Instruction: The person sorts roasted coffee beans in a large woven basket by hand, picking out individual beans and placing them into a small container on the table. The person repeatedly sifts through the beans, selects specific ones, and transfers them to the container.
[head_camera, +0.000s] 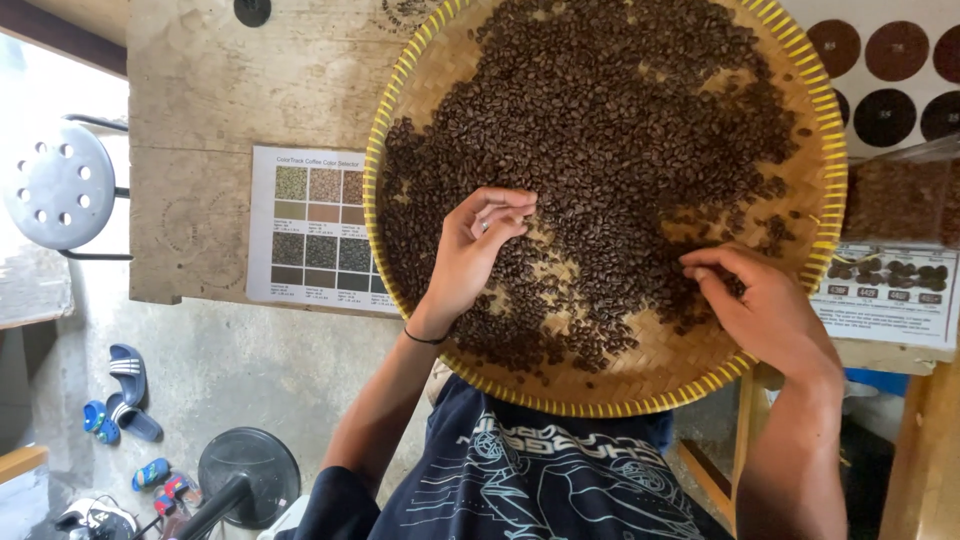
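A round woven tray (812, 95) fills the upper centre of the frame, resting on the tabletop (200, 90) and covered with beans (600, 130). Left hand (475, 245) pinches fingertips together over the beans at centre. Right hand (760, 300), fingers curled loosely apart, rakes beans at lower right.

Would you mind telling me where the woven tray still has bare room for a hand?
The woven tray shows bare weave along its near rim, below the coffee beans, and a small gap between the left hand and right hand. The middle and far half are thick with beans.
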